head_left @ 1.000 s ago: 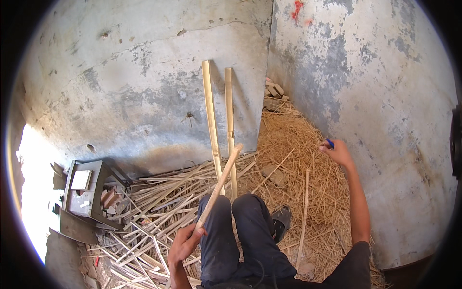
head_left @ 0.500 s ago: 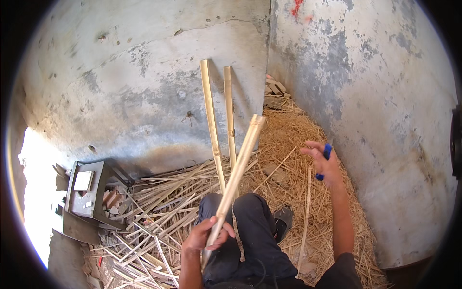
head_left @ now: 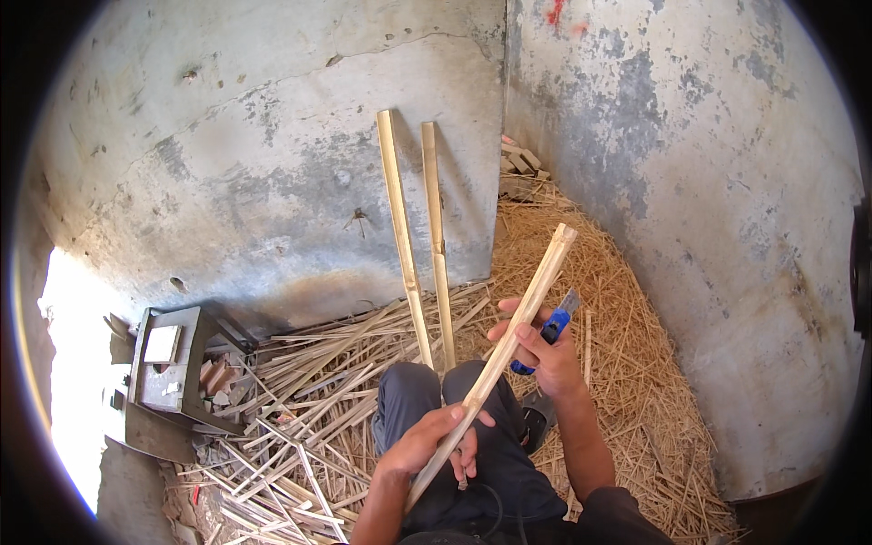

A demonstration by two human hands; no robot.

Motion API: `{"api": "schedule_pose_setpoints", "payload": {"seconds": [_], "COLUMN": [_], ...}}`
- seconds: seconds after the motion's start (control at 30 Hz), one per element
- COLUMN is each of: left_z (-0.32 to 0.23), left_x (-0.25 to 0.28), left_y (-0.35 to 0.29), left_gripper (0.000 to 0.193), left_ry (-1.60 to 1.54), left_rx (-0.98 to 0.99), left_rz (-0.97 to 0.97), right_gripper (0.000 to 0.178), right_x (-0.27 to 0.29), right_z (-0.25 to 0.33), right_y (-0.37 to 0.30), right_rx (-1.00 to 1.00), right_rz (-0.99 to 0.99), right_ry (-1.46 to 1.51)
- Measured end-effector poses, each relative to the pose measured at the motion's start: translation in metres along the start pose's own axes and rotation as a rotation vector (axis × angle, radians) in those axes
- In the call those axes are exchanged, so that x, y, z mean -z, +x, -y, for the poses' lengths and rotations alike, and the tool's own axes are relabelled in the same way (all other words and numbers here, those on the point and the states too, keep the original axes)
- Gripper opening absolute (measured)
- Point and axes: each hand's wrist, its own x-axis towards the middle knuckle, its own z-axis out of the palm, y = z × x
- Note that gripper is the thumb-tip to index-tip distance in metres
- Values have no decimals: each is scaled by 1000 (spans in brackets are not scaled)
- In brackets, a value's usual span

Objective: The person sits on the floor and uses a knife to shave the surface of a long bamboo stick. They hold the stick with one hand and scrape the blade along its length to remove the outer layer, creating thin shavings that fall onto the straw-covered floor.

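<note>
A split bamboo strip slants across my lap, its far end up to the right. My left hand is closed around its lower part, thumb on top. Higher up, my right hand has thumb and fingers on either side of the strip. That same hand also grips a blue utility knife, whose blade points up and away, apart from the strip. Beyond my knees, two longer bamboo pieces, a left one and a right one, lean on the wall.
Thin bamboo strips lie heaped on the floor to the left. Straw-like shavings cover the right side. A dark metal box-like stand with broken bricks stands far left. Worn plaster walls meet ahead.
My right hand has come in from the right with the knife and taken hold of the strip. The strip's upper end has swung to the right.
</note>
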Motion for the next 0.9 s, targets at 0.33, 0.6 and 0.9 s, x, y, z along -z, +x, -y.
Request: {"api": "schedule_pose_setpoints", "payload": {"seconds": [0.33, 0.6, 0.9], "left_z": [-9, -22, -23], "left_x": [-22, -38, -51], "left_y": [-9, -9, -5], "left_gripper": [44, 43, 43], "left_ry": [316, 582, 759], "left_rx": [-126, -311, -408], "left_rz": [-194, -408, -488], "right_gripper": [59, 40, 31], "right_x": [-7, -4, -19], "right_z": [16, 14, 15], "right_y": [-5, -44, -50], "right_rx": [230, 504, 652], "right_rz": [-97, 139, 133], "right_ry": [-201, -1147, -1282]}}
